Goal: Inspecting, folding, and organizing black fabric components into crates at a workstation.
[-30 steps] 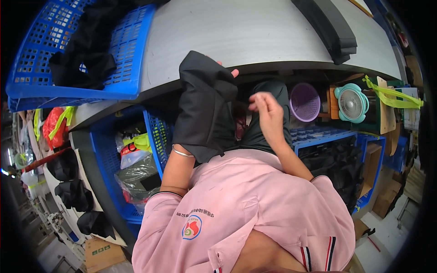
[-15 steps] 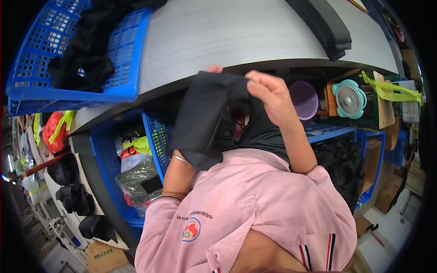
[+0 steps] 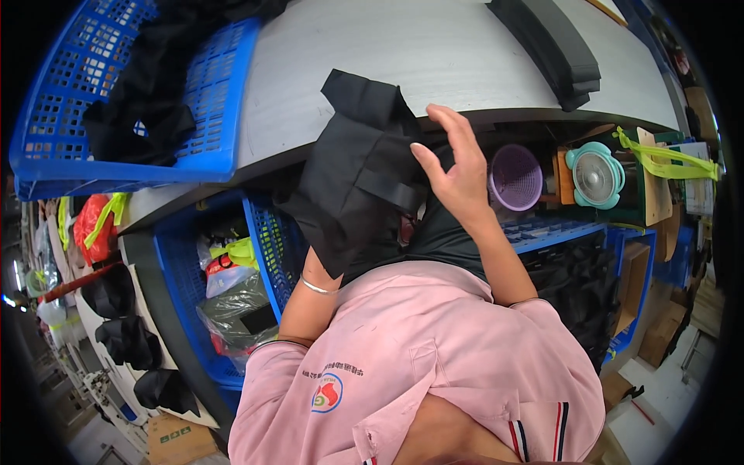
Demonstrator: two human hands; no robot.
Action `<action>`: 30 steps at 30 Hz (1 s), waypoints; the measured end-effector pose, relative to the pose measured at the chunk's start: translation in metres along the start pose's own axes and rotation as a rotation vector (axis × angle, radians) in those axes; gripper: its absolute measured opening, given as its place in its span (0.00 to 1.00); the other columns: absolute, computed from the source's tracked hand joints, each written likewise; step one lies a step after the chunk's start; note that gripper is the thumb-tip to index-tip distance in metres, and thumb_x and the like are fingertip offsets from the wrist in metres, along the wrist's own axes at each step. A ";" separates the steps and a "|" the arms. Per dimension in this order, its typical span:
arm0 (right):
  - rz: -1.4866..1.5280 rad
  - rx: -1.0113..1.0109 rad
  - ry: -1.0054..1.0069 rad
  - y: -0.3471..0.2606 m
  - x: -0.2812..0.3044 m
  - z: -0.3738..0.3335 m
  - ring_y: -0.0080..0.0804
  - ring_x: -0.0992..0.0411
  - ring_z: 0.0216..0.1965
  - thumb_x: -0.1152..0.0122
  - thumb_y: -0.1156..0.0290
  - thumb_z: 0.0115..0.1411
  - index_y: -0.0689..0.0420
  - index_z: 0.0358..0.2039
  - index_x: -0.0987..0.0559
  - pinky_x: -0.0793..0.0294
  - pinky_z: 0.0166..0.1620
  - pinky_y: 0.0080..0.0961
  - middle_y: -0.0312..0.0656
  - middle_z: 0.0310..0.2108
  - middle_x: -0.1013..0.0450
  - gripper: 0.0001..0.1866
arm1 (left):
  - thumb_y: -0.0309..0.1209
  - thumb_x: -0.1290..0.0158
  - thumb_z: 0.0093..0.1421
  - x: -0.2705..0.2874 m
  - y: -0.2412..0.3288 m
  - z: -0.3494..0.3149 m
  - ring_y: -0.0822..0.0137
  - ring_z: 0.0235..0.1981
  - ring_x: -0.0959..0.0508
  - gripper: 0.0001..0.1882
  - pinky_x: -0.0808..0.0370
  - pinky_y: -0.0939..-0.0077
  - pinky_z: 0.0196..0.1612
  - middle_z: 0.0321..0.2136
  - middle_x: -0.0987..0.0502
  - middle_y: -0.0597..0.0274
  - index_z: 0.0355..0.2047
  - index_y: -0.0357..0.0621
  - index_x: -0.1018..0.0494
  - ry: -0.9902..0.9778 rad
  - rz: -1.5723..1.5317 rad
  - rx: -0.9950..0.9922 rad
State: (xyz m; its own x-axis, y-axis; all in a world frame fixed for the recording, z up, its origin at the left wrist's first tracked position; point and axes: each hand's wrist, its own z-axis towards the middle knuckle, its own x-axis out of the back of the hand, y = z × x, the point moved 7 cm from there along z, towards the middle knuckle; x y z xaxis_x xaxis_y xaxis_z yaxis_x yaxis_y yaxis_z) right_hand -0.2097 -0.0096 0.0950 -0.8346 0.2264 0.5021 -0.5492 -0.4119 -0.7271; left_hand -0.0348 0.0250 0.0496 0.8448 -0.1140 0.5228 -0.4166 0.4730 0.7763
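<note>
A black fabric piece, with a folded flap at its top and a short strap-like strip across its right side, is held up in front of my lap. My left forearm, with a silver bangle at the wrist, runs up beneath this fabric. The cloth covers my left hand, so its fingers are hidden. Just right of the fabric is my right hand, empty, with thumb and fingers spread apart. A small gap separates its fingertips from the cloth.
Along the far side runs a grey-white table, with a blue basket of black fabric at its left. A stack of black strips lies at the right. Below are another blue crate, a purple basket and a teal fan.
My right hand has let go of the fabric's upper right corner and opened. The fabric has turned and risen, its upper flap now over the table edge and its strip showing.
</note>
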 end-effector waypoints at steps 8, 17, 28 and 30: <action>0.963 -0.395 -0.379 0.029 -0.017 -0.005 0.25 0.32 0.51 0.38 0.79 0.56 0.69 0.31 0.19 0.34 0.54 0.22 0.40 0.53 0.29 0.05 | 0.32 0.51 0.69 -0.005 -0.051 -0.002 0.63 0.58 0.29 0.23 0.33 0.70 0.62 0.56 0.27 0.57 0.61 0.38 0.35 0.082 -0.990 0.511; 0.216 0.024 -0.310 0.056 0.017 0.094 0.26 0.29 0.42 0.40 0.68 0.64 0.65 0.43 0.22 0.30 0.49 0.20 0.39 0.49 0.32 0.13 | 0.31 0.52 0.69 0.020 -0.111 0.013 0.64 0.56 0.26 0.20 0.32 0.71 0.60 0.52 0.24 0.57 0.59 0.36 0.33 0.276 -1.299 0.680; 0.175 -0.184 0.190 0.098 0.004 0.088 0.25 0.24 0.35 0.41 0.74 0.64 0.63 0.45 0.23 0.26 0.40 0.22 0.41 0.38 0.25 0.10 | 0.25 0.45 0.66 0.045 -0.087 0.042 0.77 0.33 0.22 0.11 0.24 0.82 0.37 0.41 0.22 0.60 0.47 0.33 0.25 0.465 -0.602 0.484; 0.221 -0.224 0.149 0.076 -0.006 0.057 0.22 0.26 0.32 0.37 0.74 0.61 0.62 0.43 0.22 0.27 0.39 0.21 0.39 0.32 0.25 0.10 | 0.27 0.45 0.65 0.075 -0.085 0.062 0.75 0.39 0.24 0.15 0.25 0.79 0.43 0.40 0.22 0.60 0.51 0.35 0.27 0.653 -0.287 0.334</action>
State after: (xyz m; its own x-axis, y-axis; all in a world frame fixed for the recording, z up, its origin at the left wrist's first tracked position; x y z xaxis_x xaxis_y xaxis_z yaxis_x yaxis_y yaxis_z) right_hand -0.2443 -0.0920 0.0636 -0.9223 0.2864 0.2594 -0.3365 -0.2653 -0.9035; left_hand 0.0430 -0.0775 0.0446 0.9179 0.3931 0.0539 -0.1438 0.2029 0.9686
